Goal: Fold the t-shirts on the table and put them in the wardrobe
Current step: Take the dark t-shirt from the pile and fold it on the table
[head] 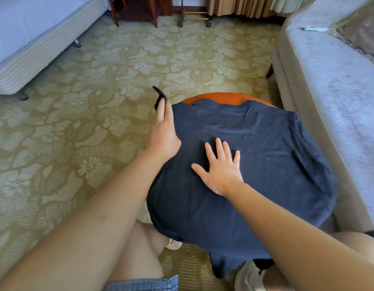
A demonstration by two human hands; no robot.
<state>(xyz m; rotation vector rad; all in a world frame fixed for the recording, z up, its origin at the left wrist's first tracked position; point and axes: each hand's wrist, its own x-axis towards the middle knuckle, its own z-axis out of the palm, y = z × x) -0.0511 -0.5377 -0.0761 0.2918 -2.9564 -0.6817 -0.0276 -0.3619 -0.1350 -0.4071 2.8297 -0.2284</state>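
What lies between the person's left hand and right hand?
Only the dark blue t-shirt, as the head view shows: the left hand pinches its lifted edge, the right hand presses flat on it.

Right hand (220, 171) presses t-shirt (265, 154), left hand (164, 133) perhaps pinching.

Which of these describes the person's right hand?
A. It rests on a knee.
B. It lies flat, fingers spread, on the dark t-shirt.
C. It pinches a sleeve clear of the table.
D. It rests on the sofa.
B: the right hand lies palm down with its fingers spread on the dark t-shirt; it is the left hand that pinches the sleeve edge.
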